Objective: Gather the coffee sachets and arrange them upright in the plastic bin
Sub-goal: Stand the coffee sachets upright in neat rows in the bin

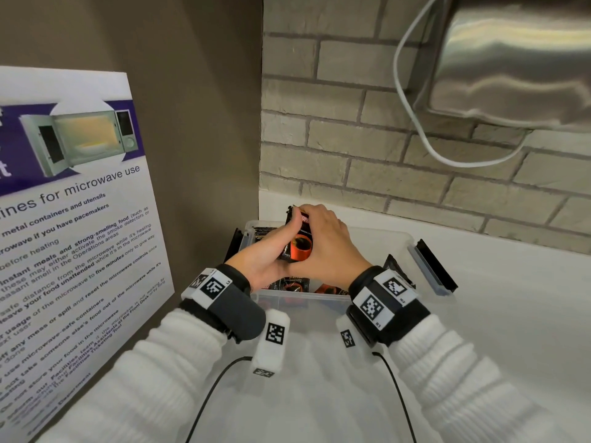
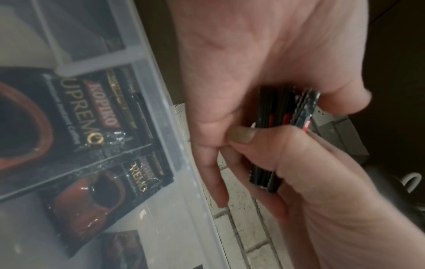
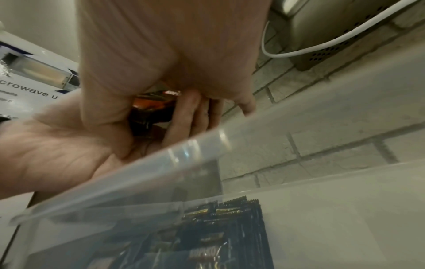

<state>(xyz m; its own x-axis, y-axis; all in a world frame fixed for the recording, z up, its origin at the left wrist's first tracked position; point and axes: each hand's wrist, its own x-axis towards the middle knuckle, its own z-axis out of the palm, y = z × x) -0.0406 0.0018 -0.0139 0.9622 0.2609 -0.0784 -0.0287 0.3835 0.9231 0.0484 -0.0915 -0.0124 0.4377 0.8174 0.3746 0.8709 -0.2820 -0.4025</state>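
Observation:
Both hands hold one upright stack of black coffee sachets [image 1: 299, 246] with an orange cup print, just above the clear plastic bin [image 1: 377, 239]. My left hand [image 1: 271, 251] grips the stack from the left and my right hand [image 1: 326, 244] wraps over its top and right side. The left wrist view shows the stack's edges [image 2: 281, 109] pinched between my left hand [image 2: 241, 63] and the right thumb. In the right wrist view the sachets [image 3: 151, 107] sit between both hands. More sachets [image 1: 292, 287] lie inside the bin; some stand against its wall [image 3: 232, 225].
The bin sits on a white counter [image 1: 495, 314] in a corner, with a brick wall behind. A microwave-use poster [image 1: 73, 219] leans at the left. One sachet [image 1: 396, 266] lies outside the bin's right side, near its black latch [image 1: 438, 266]. A steel appliance with a white cable [image 1: 415, 123] hangs overhead.

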